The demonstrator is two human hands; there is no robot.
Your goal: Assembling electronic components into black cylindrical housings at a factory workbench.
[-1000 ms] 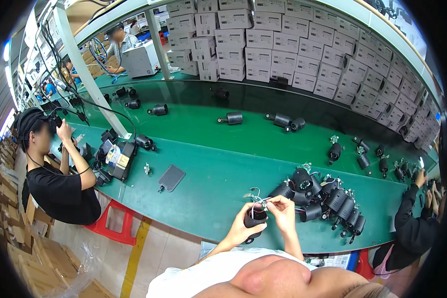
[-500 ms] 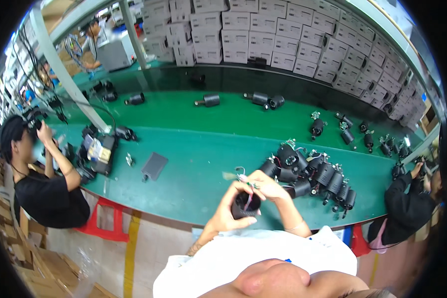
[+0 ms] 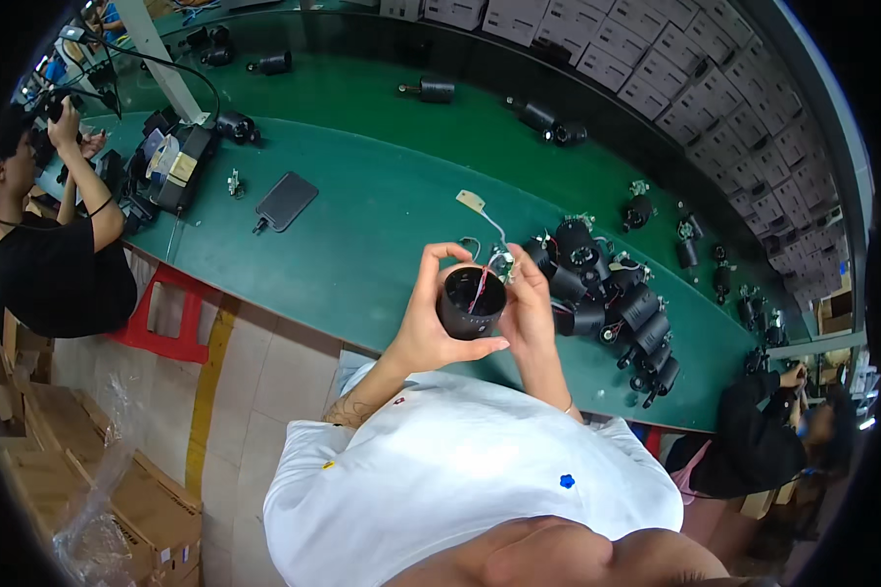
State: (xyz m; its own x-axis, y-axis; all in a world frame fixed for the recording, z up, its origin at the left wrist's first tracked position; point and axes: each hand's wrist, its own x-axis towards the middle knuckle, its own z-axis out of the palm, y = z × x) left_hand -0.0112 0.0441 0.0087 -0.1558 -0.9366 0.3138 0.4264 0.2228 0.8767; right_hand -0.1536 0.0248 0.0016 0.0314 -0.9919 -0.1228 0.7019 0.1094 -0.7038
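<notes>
My left hand (image 3: 423, 318) is wrapped round a black cylindrical housing (image 3: 473, 318), its open end turned up toward me. Red and white wires (image 3: 481, 284) come out of the opening to a small green circuit board (image 3: 500, 262). The fingers of my right hand (image 3: 532, 308) pinch that board just at the housing's right rim. From the board a pale wire runs up to a small cream-coloured rectangular piece (image 3: 471, 201), held out above the table. Right beside my right hand lies a pile of similar black housings (image 3: 636, 311), several with boards and wires attached.
The green table (image 3: 362, 264) carries a dark flat rectangular device (image 3: 288, 202) and a small loose board (image 3: 234, 183). More black housings (image 3: 436, 90) lie on the far strip. Stacked boxes (image 3: 607, 64) stand behind. A co-worker (image 3: 54, 235) sits left, another (image 3: 739, 430) right.
My view has tilted down and turned, so the table sits higher in the picture. The housing's opening shows more fully, and the cream piece now stands out clearly on its wire.
</notes>
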